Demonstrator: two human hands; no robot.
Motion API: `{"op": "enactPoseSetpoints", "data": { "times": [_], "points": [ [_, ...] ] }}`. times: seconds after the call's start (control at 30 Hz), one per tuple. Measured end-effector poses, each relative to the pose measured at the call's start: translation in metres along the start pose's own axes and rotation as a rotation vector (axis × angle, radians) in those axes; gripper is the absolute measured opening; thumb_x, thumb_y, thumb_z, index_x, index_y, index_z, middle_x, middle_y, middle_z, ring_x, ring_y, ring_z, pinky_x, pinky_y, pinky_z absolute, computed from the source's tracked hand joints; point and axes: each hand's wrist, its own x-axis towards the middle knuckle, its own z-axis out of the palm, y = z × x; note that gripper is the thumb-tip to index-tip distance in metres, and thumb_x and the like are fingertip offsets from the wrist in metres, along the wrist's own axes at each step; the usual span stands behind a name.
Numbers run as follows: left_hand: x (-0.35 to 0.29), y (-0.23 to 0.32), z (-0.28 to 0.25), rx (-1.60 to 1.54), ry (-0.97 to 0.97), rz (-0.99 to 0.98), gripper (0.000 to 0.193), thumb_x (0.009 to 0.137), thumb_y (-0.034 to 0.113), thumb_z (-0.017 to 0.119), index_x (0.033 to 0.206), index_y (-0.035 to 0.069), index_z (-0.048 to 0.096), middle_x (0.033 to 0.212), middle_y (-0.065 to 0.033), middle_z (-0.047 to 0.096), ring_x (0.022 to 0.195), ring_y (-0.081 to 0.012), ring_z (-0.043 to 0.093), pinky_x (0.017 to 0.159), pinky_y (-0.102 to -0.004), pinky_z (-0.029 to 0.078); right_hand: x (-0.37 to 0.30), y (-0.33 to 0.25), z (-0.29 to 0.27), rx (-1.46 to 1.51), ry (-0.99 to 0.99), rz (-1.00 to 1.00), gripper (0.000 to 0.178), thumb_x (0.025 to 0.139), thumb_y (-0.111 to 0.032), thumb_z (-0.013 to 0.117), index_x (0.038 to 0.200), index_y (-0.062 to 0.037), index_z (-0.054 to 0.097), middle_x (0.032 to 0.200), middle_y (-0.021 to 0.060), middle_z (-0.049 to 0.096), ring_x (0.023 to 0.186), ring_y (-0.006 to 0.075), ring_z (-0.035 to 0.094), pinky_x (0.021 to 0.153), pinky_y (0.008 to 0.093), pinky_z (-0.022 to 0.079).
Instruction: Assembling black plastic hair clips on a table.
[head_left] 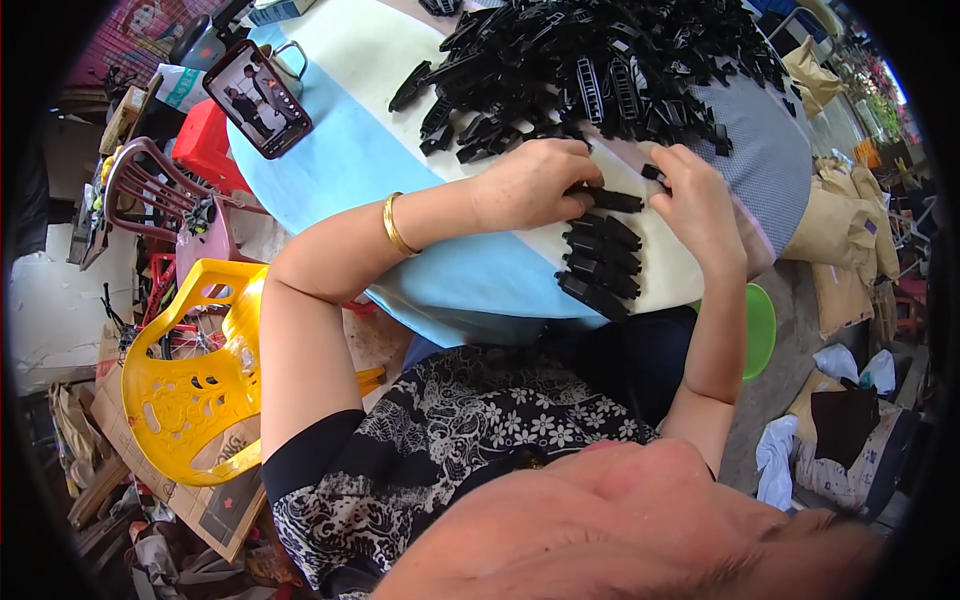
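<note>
My left hand (535, 185), a gold bangle on its wrist, is closed with its fingertips on a long black plastic part (615, 200). My right hand (698, 205) pinches a small black plastic piece (653, 173) between thumb and fingers, just right of that part. Below my hands, several similar black parts (602, 262) lie side by side in a short column along the near edge of the cloth-covered table (385, 215). Beyond my hands spreads a large heap of loose black plastic parts (560, 75). My fingers hide some of what each hand holds.
A phone (258, 100) showing a video leans against a metal mug (290, 60) at the table's left. A yellow plastic chair (195, 375), a pink chair (165, 195) and a red stool (208, 145) stand left. A green basin (760, 330) and brown sacks (845, 230) are at right.
</note>
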Motion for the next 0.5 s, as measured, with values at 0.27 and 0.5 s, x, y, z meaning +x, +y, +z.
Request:
{"op": "enactPoseSetpoints", "data": {
  "times": [0.27, 0.5],
  "points": [
    [0.005, -0.019, 0.013, 0.090, 0.136, 0.141, 0.022, 0.074, 0.013, 0.065, 0.094, 0.004, 0.065, 0.087, -0.0114, 0.057, 0.088, -0.0304, 0.057, 0.078, -0.0394, 0.048, -0.004, -0.003, 0.022, 0.767, 0.180, -0.064, 0.036, 0.075, 0.003, 0.062, 0.110, 0.0006, 0.058, 0.089, 0.0092, 0.058, 0.077, 0.0189, 0.061, 0.070, 0.0264, 0.050],
    [0.004, -0.016, 0.011, 0.090, 0.111, 0.054, 0.023, 0.071, 0.010, 0.067, 0.091, 0.001, 0.064, 0.087, -0.0121, 0.058, 0.085, -0.0301, 0.057, 0.074, -0.0377, 0.049, -0.017, 0.001, -0.003, 0.192, 0.069, -0.142, 0.024, 0.066, 0.000, 0.065, 0.089, 0.0017, 0.063, 0.090, 0.0102, 0.063, 0.087, 0.0263, 0.058, 0.076, 0.0331, 0.047]
  ]
}}
